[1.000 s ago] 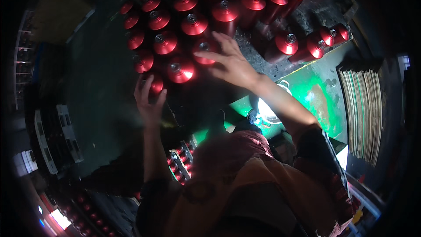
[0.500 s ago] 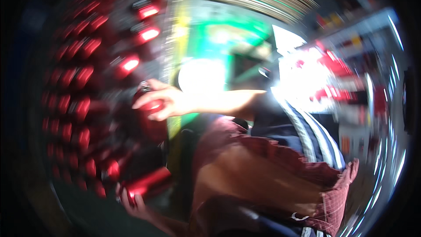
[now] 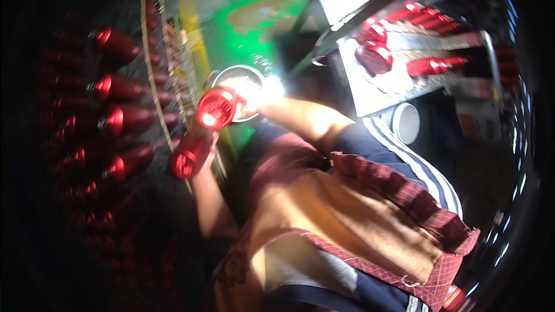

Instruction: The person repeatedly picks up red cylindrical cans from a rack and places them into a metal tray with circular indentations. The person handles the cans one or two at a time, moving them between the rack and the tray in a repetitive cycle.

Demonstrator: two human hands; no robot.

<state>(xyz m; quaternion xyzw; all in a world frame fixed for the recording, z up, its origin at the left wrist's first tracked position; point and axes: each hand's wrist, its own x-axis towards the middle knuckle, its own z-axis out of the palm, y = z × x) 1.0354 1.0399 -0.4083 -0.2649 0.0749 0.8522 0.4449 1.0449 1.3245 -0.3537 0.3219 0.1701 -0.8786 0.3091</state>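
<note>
My right hand, washed out by bright light, is closed on a shiny red bottle whose round base faces up toward me. Just below and left of it, my left hand wraps around a second red bottle, also base up. The necks of both bottles are hidden. A white bucket stands behind my right hand, its rim partly covered. To the left, several red bottles lie in rows, their necks toward thin strips.
On the right, a table with a white surface bears more red bottles. A metal bar crosses near its far side. A white round container sits beside my right sleeve. Green colour and a yellow line mark the floor.
Both hands have come together, each with a red bottle. My left hand has moved up from the lower left; my right hand has shifted right and up. The view has turned.
</note>
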